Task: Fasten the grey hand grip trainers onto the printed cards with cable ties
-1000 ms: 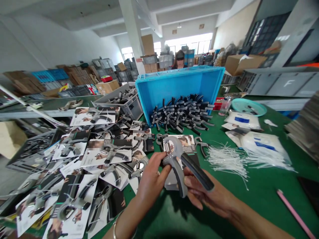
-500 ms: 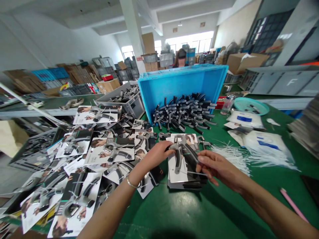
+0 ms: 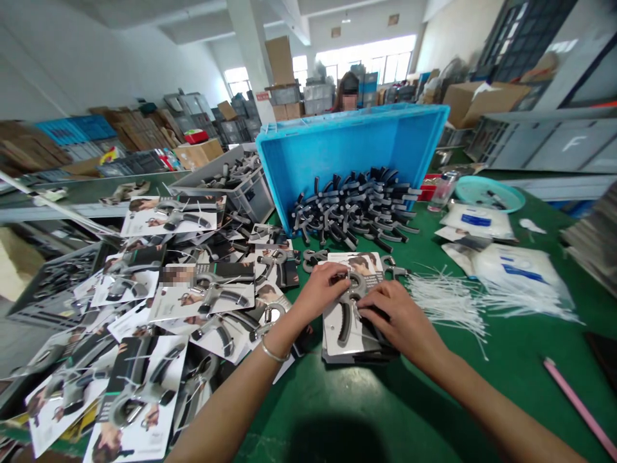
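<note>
A grey-and-black hand grip strengthener [image 3: 345, 325] lies on a printed card [image 3: 357, 341] at the top of a stack of cards. My left hand [image 3: 319, 290] is closed on the coil end of the strengthener, thumb and fingers against it. From the other side, my right hand [image 3: 399, 314] reaches over the right handle. Its fingertips are pinched together between the two handles, just below the coil. Whatever they hold is hidden by the fingers. To the right of this hand spreads a pile of white cable ties [image 3: 448, 299].
Carded strengtheners [image 3: 144, 392] are heaped on the left. Behind the stack, a blue crate [image 3: 337, 151] lies tipped with loose strengtheners spilling out. Bags of cable ties [image 3: 523, 273], a turquoise tray [image 3: 515, 200] and a pink stick [image 3: 576, 402] are on the right. A person [image 3: 348, 93] is behind the crate.
My right hand has moved left and up, from the end of the right handle to between the handles. The white strip seen across the card is hidden now. My left hand stays at the coil.
</note>
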Motion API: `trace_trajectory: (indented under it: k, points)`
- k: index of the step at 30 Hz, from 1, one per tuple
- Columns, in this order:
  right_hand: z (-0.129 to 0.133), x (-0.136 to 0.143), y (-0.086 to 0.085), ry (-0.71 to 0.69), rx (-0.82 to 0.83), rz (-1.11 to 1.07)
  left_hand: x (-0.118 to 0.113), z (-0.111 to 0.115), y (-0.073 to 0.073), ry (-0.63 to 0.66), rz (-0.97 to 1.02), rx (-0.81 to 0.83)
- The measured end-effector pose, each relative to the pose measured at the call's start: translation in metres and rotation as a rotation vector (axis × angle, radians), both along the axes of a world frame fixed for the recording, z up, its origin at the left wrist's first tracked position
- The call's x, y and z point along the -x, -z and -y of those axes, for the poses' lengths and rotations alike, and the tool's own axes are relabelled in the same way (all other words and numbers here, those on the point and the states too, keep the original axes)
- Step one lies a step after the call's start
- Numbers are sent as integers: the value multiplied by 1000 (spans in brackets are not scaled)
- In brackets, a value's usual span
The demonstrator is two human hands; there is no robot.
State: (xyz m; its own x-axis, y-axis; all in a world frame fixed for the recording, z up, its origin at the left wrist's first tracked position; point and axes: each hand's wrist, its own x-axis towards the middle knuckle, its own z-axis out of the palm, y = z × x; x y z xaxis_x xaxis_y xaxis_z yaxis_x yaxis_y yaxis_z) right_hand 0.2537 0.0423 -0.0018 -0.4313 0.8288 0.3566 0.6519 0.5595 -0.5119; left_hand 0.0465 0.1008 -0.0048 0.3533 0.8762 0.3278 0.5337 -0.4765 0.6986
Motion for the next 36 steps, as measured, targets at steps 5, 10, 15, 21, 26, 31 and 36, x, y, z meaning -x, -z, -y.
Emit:
trace_trajectory:
  k: [5,10,15,21,26,31,36]
  points:
    - [-2,7,-2,-75,35,22,-6,18,16,-79,230,40]
    - [-4,11,1,-48,53,-17,-10,29,28,-103,310,-17]
    - [-28,20,16,69,111,-306,-14,31,35,-141,355,-46]
    - [-32,16,17,73,151,-268,-14,34,35,-143,353,-72]
    - [-22,9,17,-8,138,-170,-15,34,34,-133,306,-119]
    - [-23,11,15,-15,169,-157,-14,34,35,-109,230,-198]
    - [-24,12,11,-23,202,-173,-13,35,34,-79,193,-250]
